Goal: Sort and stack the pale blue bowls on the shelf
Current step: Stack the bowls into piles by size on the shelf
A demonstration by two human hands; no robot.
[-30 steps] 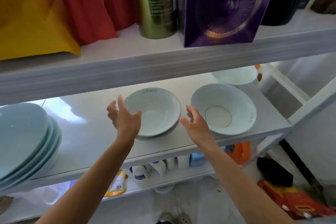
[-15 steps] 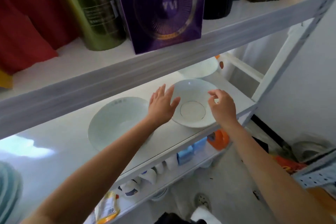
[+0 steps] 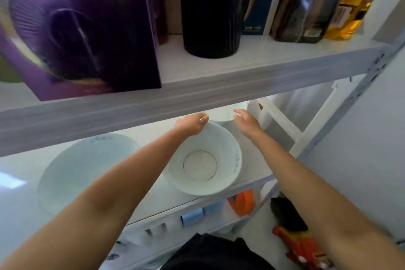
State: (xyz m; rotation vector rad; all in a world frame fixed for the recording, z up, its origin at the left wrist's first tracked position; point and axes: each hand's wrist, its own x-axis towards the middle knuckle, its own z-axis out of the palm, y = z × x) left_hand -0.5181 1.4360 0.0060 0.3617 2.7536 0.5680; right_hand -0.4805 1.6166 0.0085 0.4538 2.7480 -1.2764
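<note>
A white shelving unit (image 3: 87,116) is standing against a pale grey wall (image 3: 368,160), its perforated upright (image 3: 372,68) slanting up at the right and a white brace (image 3: 282,120) crossing behind. Bright light is glaring off the glossy middle shelf (image 3: 15,201) at the left. The upper board (image 3: 274,50) is carrying a purple box (image 3: 76,28), a black cylinder (image 3: 212,6) and dark bottles (image 3: 302,6). Underneath, pale floor (image 3: 260,228) is showing, with red clutter (image 3: 300,245) lying on it.

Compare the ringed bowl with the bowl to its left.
The ringed bowl has a thin circle in its base; the left bowl has a plain base. The ringed bowl looks narrower and deeper, the left bowl wider and shallower. Both are pale and stand upright on the same shelf.
</note>
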